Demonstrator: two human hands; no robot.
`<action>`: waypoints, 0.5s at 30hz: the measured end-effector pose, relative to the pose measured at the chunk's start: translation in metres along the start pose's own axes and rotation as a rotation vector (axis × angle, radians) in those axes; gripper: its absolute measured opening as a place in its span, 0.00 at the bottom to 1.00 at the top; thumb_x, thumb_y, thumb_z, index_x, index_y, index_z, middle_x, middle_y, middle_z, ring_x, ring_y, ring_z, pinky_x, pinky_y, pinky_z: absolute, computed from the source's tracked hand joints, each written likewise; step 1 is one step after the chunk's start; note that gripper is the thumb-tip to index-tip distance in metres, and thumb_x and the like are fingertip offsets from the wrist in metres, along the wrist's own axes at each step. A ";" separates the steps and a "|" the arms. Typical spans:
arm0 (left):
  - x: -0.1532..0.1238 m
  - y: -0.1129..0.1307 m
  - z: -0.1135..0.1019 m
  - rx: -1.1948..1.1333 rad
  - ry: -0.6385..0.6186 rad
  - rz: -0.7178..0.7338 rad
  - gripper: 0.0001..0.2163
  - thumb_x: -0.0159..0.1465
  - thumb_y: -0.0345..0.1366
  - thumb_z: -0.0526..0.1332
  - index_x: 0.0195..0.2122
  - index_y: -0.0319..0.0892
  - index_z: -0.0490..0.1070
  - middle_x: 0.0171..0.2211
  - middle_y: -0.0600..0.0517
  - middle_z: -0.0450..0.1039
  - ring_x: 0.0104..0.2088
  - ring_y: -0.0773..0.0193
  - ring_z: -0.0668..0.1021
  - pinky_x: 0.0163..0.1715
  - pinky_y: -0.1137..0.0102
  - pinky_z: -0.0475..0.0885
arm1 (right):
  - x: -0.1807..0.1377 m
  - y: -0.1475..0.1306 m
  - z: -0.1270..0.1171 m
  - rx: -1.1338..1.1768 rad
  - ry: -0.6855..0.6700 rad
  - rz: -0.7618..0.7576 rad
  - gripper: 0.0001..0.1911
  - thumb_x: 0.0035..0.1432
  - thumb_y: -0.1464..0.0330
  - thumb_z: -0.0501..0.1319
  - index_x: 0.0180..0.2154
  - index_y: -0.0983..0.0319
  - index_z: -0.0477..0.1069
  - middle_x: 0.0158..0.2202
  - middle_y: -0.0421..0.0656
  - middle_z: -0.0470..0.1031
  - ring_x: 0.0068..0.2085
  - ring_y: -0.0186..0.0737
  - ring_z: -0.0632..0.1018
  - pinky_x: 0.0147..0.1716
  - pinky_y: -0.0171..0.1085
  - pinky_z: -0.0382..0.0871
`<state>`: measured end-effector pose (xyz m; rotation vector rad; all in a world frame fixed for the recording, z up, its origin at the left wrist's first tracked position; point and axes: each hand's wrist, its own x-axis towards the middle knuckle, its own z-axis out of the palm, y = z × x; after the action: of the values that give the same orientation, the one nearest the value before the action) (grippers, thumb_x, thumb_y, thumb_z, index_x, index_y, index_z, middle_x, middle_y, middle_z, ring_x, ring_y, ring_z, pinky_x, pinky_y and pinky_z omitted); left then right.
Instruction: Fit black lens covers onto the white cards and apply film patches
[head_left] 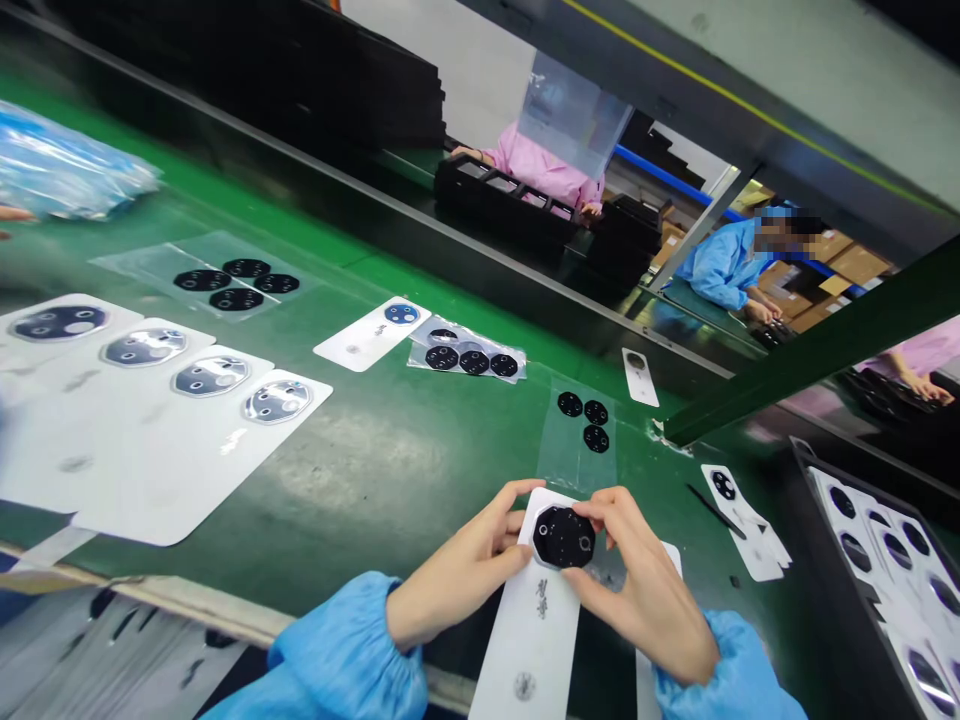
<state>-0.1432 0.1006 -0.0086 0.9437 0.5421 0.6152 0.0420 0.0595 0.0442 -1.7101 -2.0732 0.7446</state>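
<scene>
A white phone back panel (525,630) with dark script and a round mark slants toward me at the bench's front edge. My left hand (465,575) grips its upper left edge between thumb and fingers. Over its upper end lies a black octagonal camera-lens cover (564,537) with small ring holes. My right hand (637,590) pinches the cover's right rim with thumb and fingertips. Whether the cover lies fully flat on the panel I cannot tell. Just beyond my hands, a clear film sheet (559,465) carries three black covers. Another white panel (671,560) is partly hidden behind my right hand.
Overlapping white panels (180,450) with silvery octagons spread at left. Film sheets (169,265) with black covers and a single panel (367,335) lie farther back. A black tray (832,590) of panels stands right, near a green post (810,340). Co-workers (724,265) sit beyond the bench.
</scene>
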 end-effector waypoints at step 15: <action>0.000 0.001 0.001 -0.040 -0.030 0.007 0.23 0.60 0.37 0.59 0.54 0.46 0.51 0.44 0.47 0.71 0.35 0.64 0.75 0.33 0.69 0.68 | 0.006 -0.004 0.001 -0.061 -0.022 -0.061 0.18 0.52 0.75 0.58 0.45 0.59 0.60 0.39 0.42 0.61 0.38 0.38 0.69 0.38 0.38 0.68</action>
<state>-0.1425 0.1004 -0.0071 0.9162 0.4986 0.6149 0.0370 0.0650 0.0449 -1.6687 -2.1740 0.6915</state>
